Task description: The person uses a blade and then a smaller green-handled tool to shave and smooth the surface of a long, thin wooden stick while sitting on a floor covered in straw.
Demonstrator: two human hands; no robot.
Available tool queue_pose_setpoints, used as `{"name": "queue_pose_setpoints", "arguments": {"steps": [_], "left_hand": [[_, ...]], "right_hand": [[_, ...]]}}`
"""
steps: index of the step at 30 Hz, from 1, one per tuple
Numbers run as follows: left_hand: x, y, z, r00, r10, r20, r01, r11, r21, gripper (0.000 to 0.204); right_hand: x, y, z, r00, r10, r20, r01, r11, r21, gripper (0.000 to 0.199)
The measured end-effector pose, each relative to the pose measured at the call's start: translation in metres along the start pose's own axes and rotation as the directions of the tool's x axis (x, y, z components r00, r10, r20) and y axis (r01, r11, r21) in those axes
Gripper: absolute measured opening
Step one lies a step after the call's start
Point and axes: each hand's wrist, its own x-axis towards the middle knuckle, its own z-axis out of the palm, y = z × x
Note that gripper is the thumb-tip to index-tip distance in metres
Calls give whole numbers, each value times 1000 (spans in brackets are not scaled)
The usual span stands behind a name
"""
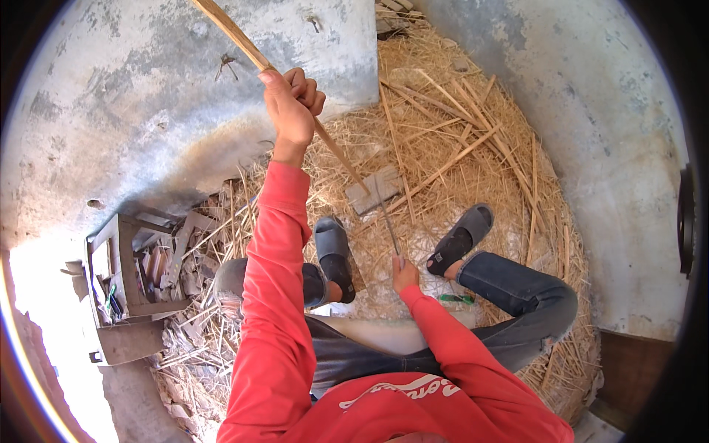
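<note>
My left hand (292, 107) is raised, its fingers wrapped round a long wooden stick (235, 34). The stick slants from the upper left down to a grey block (390, 181) on the straw, where its lower end meets the block. In my right hand (405, 276), between my knees, is a long thin dark blade (390, 225) that looks like a knife seen edge-on. The blade points away from me, and its far end lies over the block beside the stick. My fist hides the knife's handle.
Straw and shavings (340, 88) cover the floor, with several long strips (473, 118) piled at the far right. Grey walls (613, 111) close in around me. At left stands a wooden frame (140, 306) with scraps. A green object (456, 298) lies near my right wrist.
</note>
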Motion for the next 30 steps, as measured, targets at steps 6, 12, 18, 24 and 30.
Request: {"name": "queue_pose_setpoints", "arguments": {"steps": [6, 12, 18, 24, 30], "left_hand": [[-1, 0, 3, 1000, 1, 4, -1, 1000, -4, 72], [-3, 1, -1, 999, -32, -7, 32, 998, -62, 70], [-1, 2, -8, 974, -33, 225, 84, 971, -224, 66], [-14, 11, -28, 859, -186, 477, 351, 892, -285, 56], [-8, 5, -33, 779, -170, 603, 441, 832, -336, 54]], "right_hand": [[1, -2, -2, 1000, 0, -24, 1, 1000, 9, 54], [2, -2, -4, 1000, 2, -2, -2, 1000, 3, 54], [24, 21, -2, 998, 6, 60, -4, 1000, -31, 59], [30, -144, -103, 985, -157, -74, 174, 903, 393, 55], [-18, -161, -129, 915, -355, -194, 343, 428, 836, 50]]}}
